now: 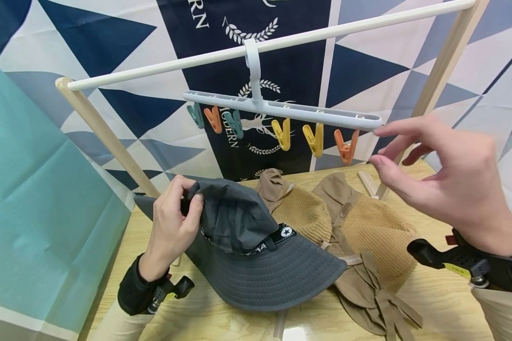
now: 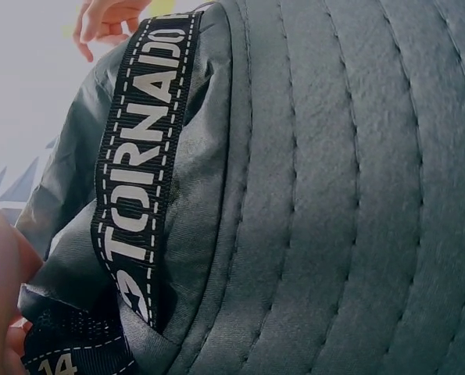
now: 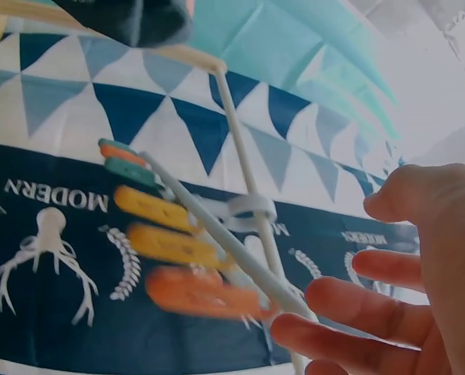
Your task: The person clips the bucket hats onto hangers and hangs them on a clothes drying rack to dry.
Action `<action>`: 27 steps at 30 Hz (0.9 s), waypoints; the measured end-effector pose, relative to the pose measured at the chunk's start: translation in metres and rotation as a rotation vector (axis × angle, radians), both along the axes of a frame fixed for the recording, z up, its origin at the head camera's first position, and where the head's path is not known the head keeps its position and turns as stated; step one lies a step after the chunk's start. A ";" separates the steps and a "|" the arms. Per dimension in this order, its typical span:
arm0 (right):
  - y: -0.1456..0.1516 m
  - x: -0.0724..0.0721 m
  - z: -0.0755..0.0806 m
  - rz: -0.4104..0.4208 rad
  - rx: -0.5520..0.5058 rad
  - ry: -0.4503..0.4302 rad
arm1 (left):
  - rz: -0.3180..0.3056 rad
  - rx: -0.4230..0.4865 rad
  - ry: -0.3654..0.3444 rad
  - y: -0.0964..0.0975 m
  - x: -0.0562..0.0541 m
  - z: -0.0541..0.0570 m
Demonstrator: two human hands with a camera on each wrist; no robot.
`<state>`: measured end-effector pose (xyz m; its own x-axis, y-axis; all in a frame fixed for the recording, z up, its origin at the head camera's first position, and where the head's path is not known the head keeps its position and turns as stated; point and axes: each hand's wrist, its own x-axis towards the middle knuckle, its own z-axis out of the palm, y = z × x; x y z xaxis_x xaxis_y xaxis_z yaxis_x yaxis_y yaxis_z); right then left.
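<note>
My left hand [image 1: 172, 227] pinches the crown of a dark grey bucket hat [image 1: 234, 218] between thumb and fingers. The hat's wide stitched brim spreads toward the right, and a black band with white lettering [image 2: 142, 148] runs round it. Raised at the right, my right hand [image 1: 448, 166] has its thumb and fingers apart with nothing between them. Its fingertips are at the right end of a pale blue clip hanger [image 1: 281, 110]; whether they touch it I cannot tell. From the hanger hang several clothespins, among them an orange one [image 1: 346, 147] and a yellow one [image 1: 314, 140].
A white rod [image 1: 354, 31] on wooden posts [image 1: 104, 132] carries the hanger. Two tan-and-brown hats [image 1: 300, 210] [image 1: 377, 232] lie on the wooden table [image 1: 239, 327], partly behind the grey hat. Patterned cloth [image 1: 166, 118] covers the back; a teal panel [image 1: 38, 203] stands left.
</note>
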<state>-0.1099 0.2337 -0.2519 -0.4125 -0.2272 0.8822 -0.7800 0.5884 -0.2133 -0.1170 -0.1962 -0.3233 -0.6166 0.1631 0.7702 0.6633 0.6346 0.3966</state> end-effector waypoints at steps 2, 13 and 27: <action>-0.006 0.001 -0.002 0.015 0.028 0.021 | -0.002 0.003 0.000 0.001 0.000 0.001; -0.035 0.009 -0.007 0.026 0.258 0.009 | -0.038 -0.035 0.029 0.015 0.007 0.008; -0.056 0.016 -0.032 0.032 0.564 -0.331 | -0.040 -0.055 0.056 0.033 0.023 0.013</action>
